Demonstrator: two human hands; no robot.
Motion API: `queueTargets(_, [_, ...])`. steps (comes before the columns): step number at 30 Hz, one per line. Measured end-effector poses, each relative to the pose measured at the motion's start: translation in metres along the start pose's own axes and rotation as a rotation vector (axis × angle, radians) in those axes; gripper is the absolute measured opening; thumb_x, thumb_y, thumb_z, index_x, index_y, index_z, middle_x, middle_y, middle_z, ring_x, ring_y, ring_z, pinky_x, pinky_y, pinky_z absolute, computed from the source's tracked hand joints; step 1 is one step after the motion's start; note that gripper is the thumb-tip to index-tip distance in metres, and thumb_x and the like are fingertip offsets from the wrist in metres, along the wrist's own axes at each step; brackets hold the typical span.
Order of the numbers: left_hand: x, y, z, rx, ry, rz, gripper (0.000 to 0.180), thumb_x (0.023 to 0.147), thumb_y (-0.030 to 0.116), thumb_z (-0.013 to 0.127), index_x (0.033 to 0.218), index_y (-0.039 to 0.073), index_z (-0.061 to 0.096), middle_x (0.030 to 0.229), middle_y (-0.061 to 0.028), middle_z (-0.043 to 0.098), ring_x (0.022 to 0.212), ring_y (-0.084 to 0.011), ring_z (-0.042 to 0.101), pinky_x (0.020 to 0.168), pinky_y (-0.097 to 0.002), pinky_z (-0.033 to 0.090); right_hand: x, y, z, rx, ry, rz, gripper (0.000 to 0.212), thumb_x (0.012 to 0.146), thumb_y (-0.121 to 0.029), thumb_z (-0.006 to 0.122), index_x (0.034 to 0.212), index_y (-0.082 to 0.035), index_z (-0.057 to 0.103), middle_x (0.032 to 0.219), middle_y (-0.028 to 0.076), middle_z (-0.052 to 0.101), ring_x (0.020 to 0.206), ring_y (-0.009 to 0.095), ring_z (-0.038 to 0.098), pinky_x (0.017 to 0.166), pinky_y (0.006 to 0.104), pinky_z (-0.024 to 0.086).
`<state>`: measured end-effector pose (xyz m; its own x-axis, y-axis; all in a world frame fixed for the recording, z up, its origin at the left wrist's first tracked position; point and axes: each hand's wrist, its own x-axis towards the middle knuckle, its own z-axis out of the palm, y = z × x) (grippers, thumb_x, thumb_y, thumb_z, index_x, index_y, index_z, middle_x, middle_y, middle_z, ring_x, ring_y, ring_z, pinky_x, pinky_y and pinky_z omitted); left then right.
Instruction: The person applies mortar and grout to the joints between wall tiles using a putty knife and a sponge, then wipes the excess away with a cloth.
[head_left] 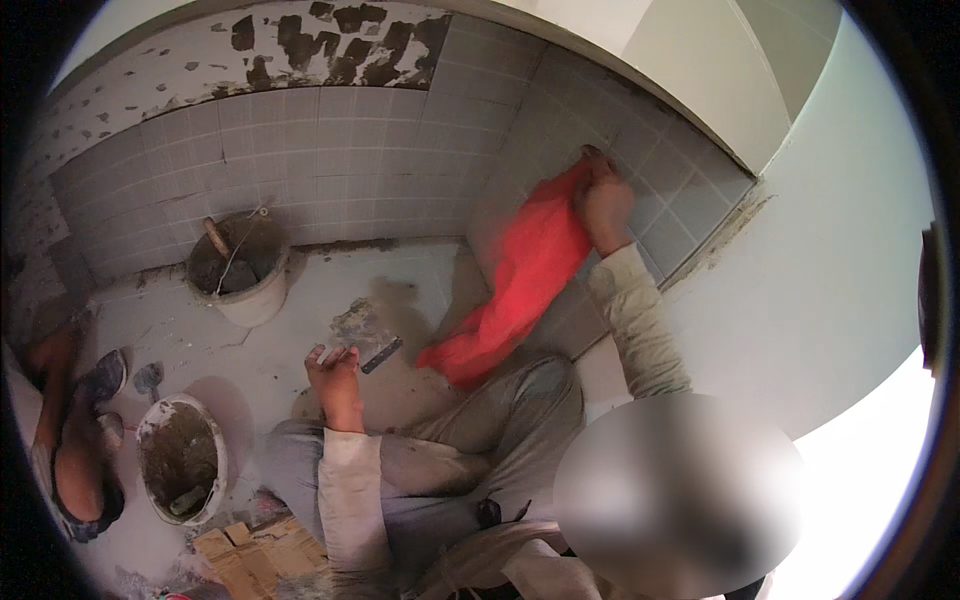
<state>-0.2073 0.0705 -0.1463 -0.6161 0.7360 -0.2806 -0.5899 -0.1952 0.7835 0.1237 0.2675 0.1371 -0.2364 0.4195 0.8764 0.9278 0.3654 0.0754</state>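
My right hand (606, 205) is raised to the grey tiled wall (675, 195) on the right, its fingers closed on a red cloth (530, 270). The cloth hangs down and to the left, its lower end near my bent knee. My left hand (337, 385) is over the floor in front of my legs, fingers bent but apart. Just right of its fingertips is a small dark flat bar (382, 355); I cannot tell whether they touch. Beyond the hand lies a patch of crumbly mortar (362, 320) on the floor.
A mortar-stained bucket (250, 305) holding a wooden-handled tool (215, 236) stands by the back wall. Another bucket (180, 455) contains brown mortar. Beside it, at the far left, are another person's limbs (75, 430). Torn cardboard (262, 560) lies at lower left.
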Motion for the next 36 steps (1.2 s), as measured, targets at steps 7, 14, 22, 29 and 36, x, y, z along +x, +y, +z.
queueTargets(7, [-0.007, 0.008, 0.001, 0.013, 0.030, -0.026, 0.064, 0.085, -0.010, 0.062, 0.137, 0.002, 0.028, 0.122, -0.0241, 0.051, 0.095, -0.0243, 0.061, 0.082, -0.0315, 0.054, 0.082, 0.064, 0.056, -0.803, -0.361, -0.090, 0.036, 0.083, -0.012, 0.058, 0.117, -0.002, 0.063, 0.123, 0.015, 0.059, 0.105, 0.034, 0.062, 0.085, 0.0458, 0.051])
queueTargets(14, [-0.007, 0.010, 0.001, 0.017, -0.007, -0.019, 0.065, 0.084, -0.009, 0.064, 0.138, 0.001, 0.029, 0.124, -0.0240, 0.053, 0.095, -0.0227, 0.062, 0.080, -0.0318, 0.052, 0.113, 0.104, 0.112, -0.965, -0.372, -0.292, 0.030, 0.089, -0.019, 0.057, 0.111, -0.002, 0.067, 0.122, 0.017, 0.060, 0.111, 0.036, 0.058, 0.097, 0.0452, 0.050])
queueTargets(22, [-0.006, 0.014, 0.004, 0.080, -0.018, -0.044, 0.062, 0.085, -0.007, 0.064, 0.137, 0.001, 0.030, 0.126, -0.0238, 0.053, 0.096, -0.0220, 0.063, 0.084, -0.0339, 0.050, 0.050, 0.056, -0.017, -0.739, 0.085, -0.054, 0.030, 0.086, -0.013, 0.058, 0.111, 0.003, 0.062, 0.125, 0.023, 0.054, 0.111, 0.037, 0.057, 0.089, 0.0422, 0.053])
queueTargets(29, [-0.010, 0.010, 0.005, 0.072, -0.041, -0.060, 0.060, 0.084, -0.007, 0.065, 0.135, 0.000, 0.034, 0.123, -0.0197, 0.053, 0.097, -0.0228, 0.062, 0.083, -0.0327, 0.050, 0.036, 0.047, -0.066, -0.811, -0.008, -0.109, 0.035, 0.082, -0.014, 0.056, 0.110, 0.006, 0.064, 0.127, 0.020, 0.051, 0.107, 0.039, 0.053, 0.092, 0.0458, 0.049])
queueTargets(36, [-0.008, 0.010, -0.001, 0.121, -0.013, -0.039, 0.060, 0.085, -0.005, 0.067, 0.136, 0.001, 0.037, 0.123, -0.0174, 0.053, 0.099, -0.0228, 0.061, 0.083, -0.0346, 0.049, 0.041, 0.051, -0.088, -0.883, 0.028, -0.159, 0.033, 0.078, -0.015, 0.059, 0.105, 0.002, 0.068, 0.119, 0.021, 0.057, 0.109, 0.037, 0.051, 0.091, 0.0437, 0.048])
